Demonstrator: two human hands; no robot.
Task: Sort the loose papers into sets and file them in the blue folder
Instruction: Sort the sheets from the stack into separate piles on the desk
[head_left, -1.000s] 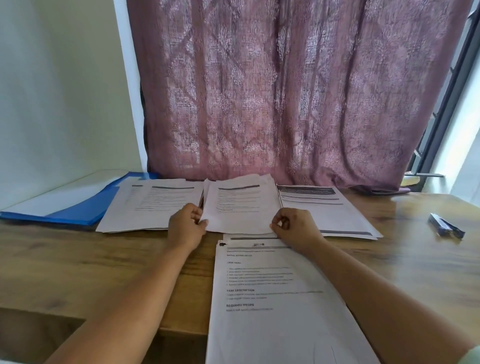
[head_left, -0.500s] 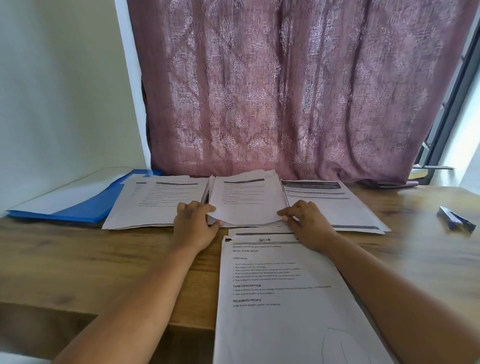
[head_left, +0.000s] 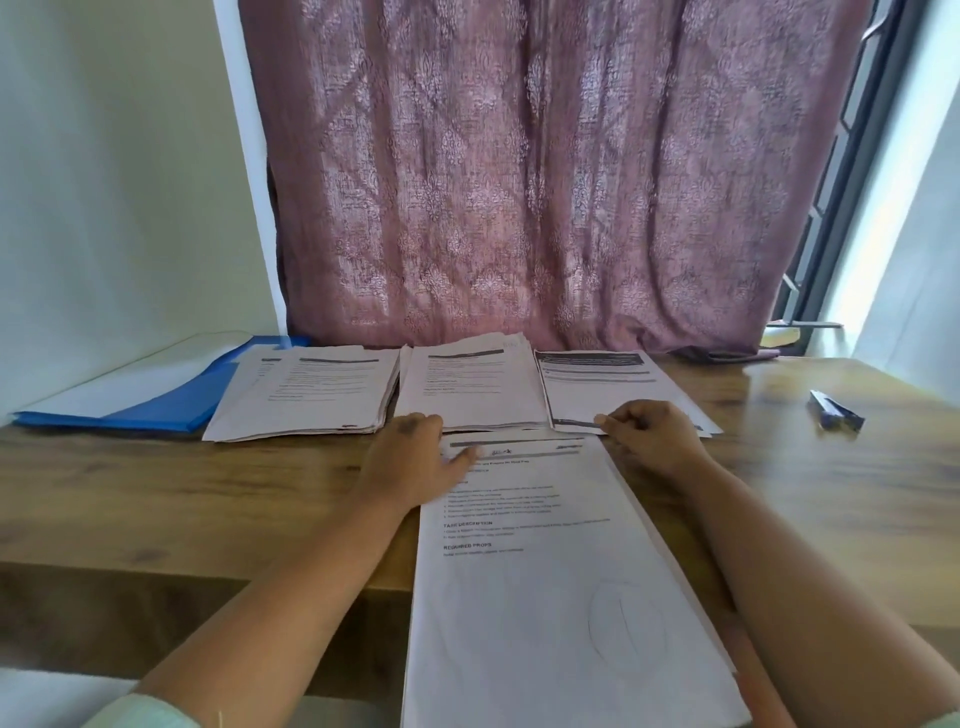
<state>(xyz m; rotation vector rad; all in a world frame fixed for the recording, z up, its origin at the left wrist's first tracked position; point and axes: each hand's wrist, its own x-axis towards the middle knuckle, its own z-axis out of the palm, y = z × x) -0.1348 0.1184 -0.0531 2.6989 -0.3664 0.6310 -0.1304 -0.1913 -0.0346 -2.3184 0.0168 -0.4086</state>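
Three paper stacks lie in a far row on the table (head_left: 156, 499): left stack (head_left: 306, 395), middle stack (head_left: 467, 384), right stack (head_left: 597, 387). A near stack (head_left: 545, 597) overhangs the table edge. The blue folder (head_left: 156, 410) lies far left. The left hand (head_left: 415, 462) rests flat, fingers spread, on the near stack's top corner. The right hand (head_left: 652, 441) pinches the right stack's near edge.

White papers (head_left: 545, 571) with black print lie before me on my brown wood-grain table (head_left: 156, 493), beside a blue folder (head_left: 156, 410), under a mauve curtain (head_left: 545, 182) patterned with pale diamond motifs.
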